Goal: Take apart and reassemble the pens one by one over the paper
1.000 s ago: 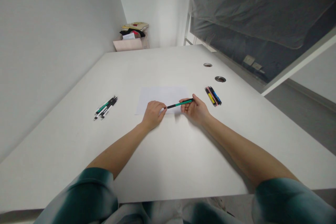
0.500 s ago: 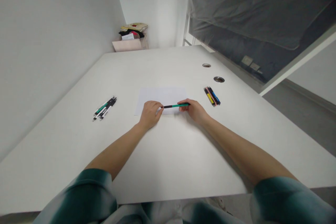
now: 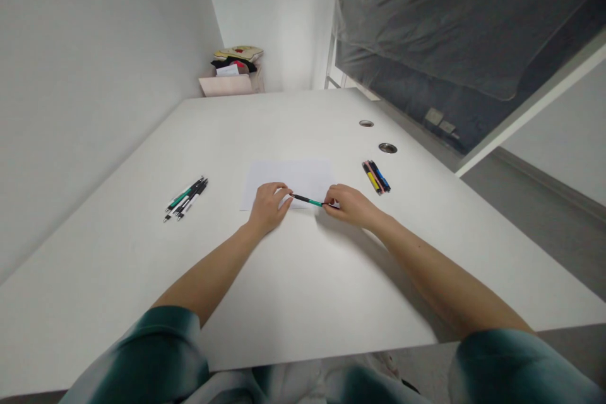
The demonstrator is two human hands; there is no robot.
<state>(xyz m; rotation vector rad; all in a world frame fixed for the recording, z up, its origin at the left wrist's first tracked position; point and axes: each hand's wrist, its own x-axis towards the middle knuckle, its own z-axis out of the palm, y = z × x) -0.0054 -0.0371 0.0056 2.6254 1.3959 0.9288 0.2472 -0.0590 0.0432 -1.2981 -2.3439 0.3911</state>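
Observation:
A green and black pen lies across between my two hands, above a sheet of white paper. My left hand pinches its black tip end between thumb and fingers. At the other end, my right hand grips the pen's rear part, and the fingers hide some of it. The pen slopes slightly down toward my right hand. Under both hands, the paper rests flat on the white table, its near edge partly covered.
To the left lies a bunch of several pens, black, white and green. Several yellow, pink, black and blue pens lie at the right. Two round metal-rimmed table holes are beyond them. A box with folded things stands past the far edge.
My right hand has turned and shifted slightly toward me, tilting the pen's rear end down and covering more of it. My left hand keeps its pinch. The whole view has shifted a little.

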